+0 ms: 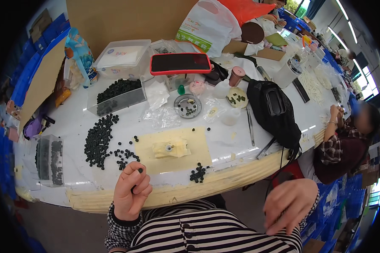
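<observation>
My left hand (133,189) is raised at the table's front edge, its thumb and forefinger pinching a small black round part (140,170). The other fingers curl toward the palm. My right hand (290,204) hangs off the table's front at the right, its bent fingers smeared by motion; whether it holds anything does not show. Ahead of my left hand lies a yellowish sheet (150,141) with a crumpled tape-covered piece (171,148) on it, a small metal tip showing in its middle. A pile of small black parts (98,141) spreads to the left, and a smaller cluster (198,173) sits by the sheet's right corner.
A clear bin of black parts (118,95) stands behind the pile. A phone in a red case (180,63) rests on containers at the back. Tweezers (250,126) and a black bag (274,109) lie right. Another person (346,147) sits at the table's right side.
</observation>
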Action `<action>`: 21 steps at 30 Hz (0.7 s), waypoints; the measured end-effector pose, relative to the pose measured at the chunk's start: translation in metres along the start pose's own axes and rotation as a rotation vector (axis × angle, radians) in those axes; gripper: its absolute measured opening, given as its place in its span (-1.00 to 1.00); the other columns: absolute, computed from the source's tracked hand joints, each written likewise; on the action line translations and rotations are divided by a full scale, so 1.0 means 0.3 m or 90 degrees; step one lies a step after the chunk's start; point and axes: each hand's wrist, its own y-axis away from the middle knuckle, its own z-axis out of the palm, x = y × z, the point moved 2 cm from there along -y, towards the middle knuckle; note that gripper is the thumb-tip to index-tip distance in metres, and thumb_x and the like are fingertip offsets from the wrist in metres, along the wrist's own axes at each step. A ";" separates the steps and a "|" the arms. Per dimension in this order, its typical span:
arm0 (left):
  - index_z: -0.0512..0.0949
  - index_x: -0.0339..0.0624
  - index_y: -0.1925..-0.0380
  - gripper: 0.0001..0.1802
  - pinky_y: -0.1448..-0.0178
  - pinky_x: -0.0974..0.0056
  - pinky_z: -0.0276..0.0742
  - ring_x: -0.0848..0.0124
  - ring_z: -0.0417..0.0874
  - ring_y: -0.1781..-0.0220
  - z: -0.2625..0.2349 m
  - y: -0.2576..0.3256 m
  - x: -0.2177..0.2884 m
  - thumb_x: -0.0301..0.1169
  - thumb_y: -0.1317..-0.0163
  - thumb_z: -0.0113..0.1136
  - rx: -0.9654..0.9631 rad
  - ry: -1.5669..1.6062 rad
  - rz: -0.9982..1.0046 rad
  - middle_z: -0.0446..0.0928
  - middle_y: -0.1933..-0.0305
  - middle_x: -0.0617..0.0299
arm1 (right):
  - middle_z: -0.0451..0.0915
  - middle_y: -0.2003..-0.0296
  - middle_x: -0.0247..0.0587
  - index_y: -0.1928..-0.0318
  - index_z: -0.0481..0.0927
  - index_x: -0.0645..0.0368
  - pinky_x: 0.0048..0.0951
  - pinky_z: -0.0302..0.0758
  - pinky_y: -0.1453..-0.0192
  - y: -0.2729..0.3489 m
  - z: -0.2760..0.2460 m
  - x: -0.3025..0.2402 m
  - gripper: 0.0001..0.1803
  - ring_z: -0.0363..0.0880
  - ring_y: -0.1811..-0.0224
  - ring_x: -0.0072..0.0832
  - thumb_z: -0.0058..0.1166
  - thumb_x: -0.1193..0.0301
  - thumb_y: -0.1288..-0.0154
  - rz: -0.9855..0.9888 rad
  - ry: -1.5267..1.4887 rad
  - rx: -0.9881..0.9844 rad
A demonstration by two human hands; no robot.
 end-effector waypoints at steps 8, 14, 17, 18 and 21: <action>0.41 -0.15 0.16 -0.89 0.50 0.53 0.07 0.68 0.11 0.60 -0.032 0.013 -0.020 -0.46 -0.33 0.04 0.003 0.018 -0.014 0.15 0.48 0.43 | 0.53 0.45 -0.28 0.42 0.59 0.20 -0.34 0.46 0.29 -0.092 -0.132 0.056 -0.80 0.50 0.38 -0.29 0.33 0.39 0.00 0.422 0.751 0.357; 0.48 -0.17 0.19 -0.88 0.52 0.49 0.01 0.66 0.09 0.61 -0.052 -0.006 0.008 -0.46 -0.30 0.09 0.025 0.011 0.000 0.19 0.52 0.44 | 0.47 0.38 -0.25 0.42 0.51 0.22 -0.29 0.43 0.25 0.026 -0.211 0.176 -0.77 0.46 0.25 -0.27 0.32 0.42 0.02 0.591 0.984 0.620; 0.48 -0.16 0.18 -0.88 0.52 0.49 0.01 0.66 0.09 0.61 -0.053 -0.018 0.010 -0.46 -0.30 0.09 0.011 0.019 -0.005 0.19 0.52 0.44 | 0.46 0.40 -0.24 0.43 0.50 0.21 -0.28 0.43 0.25 0.062 -0.234 0.229 -0.81 0.45 0.28 -0.26 0.28 0.45 -0.03 0.603 1.036 0.625; 0.48 -0.16 0.18 -0.88 0.51 0.49 0.01 0.66 0.09 0.61 -0.053 -0.018 0.009 -0.45 -0.30 0.09 0.007 0.022 -0.007 0.19 0.51 0.44 | 0.46 0.42 -0.23 0.43 0.51 0.21 -0.27 0.44 0.26 0.069 -0.241 0.243 -0.85 0.45 0.29 -0.25 0.24 0.47 -0.06 0.605 1.028 0.635; 0.48 -0.16 0.18 -0.88 0.51 0.49 0.01 0.66 0.09 0.61 -0.064 -0.011 0.011 -0.45 -0.29 0.09 0.009 0.035 -0.012 0.19 0.50 0.43 | 0.46 0.45 -0.23 0.43 0.51 0.23 -0.27 0.43 0.25 0.087 -0.264 0.275 -0.85 0.44 0.30 -0.24 0.23 0.48 -0.07 0.584 1.043 0.638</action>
